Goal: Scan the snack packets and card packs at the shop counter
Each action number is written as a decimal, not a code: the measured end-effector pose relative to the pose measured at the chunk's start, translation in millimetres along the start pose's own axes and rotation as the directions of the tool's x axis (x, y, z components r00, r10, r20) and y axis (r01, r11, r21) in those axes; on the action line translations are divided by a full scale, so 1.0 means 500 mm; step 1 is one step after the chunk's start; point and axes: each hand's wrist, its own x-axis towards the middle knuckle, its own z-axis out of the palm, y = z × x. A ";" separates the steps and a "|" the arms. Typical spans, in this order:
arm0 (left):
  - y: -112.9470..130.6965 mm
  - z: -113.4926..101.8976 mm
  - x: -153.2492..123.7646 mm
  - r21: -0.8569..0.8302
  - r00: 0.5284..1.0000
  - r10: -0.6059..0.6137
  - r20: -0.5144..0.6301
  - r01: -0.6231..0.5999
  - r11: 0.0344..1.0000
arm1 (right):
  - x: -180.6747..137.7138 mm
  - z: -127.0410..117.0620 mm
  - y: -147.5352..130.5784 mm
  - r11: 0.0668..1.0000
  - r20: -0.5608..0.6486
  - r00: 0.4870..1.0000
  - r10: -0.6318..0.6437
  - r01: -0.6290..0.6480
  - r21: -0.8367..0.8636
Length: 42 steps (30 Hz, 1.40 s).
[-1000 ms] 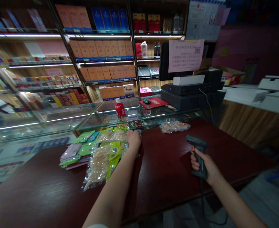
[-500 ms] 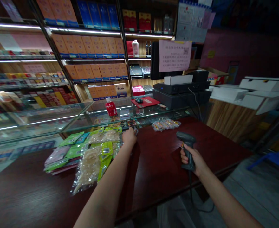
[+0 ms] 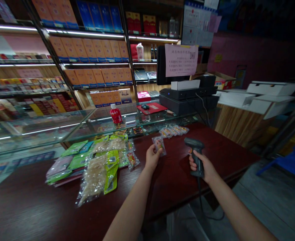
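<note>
Head view shows snack bags (image 3: 96,172) on the table (image 3: 37,209), then the left hand (image 3: 153,158) pinching a small packet (image 3: 159,144) near a row of packets (image 3: 174,131). Farther right, the right hand (image 3: 207,166) wraps around the handle of a scanner (image 3: 194,143).

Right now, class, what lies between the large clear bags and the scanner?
The head view shows small packets beside the bags, then the left hand, another small packet in its grip.
</note>
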 end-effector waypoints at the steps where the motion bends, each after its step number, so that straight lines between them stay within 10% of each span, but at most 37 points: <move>1: 0.001 -0.002 0.000 -0.005 1.000 0.004 0.007 -0.004 1.000 | -0.006 0.006 -0.002 1.000 0.005 1.000 -0.007 0.007 -0.016; 16: 0.016 -0.009 -0.009 0.191 0.998 -0.020 0.063 0.007 0.982 | -0.121 0.150 0.023 0.873 0.012 0.995 -0.094 0.088 -0.480; 42: 0.012 -0.016 -0.009 0.219 0.995 -0.099 0.033 0.090 0.972 | -0.120 0.145 0.001 0.877 0.019 1.000 0.011 -0.001 -0.481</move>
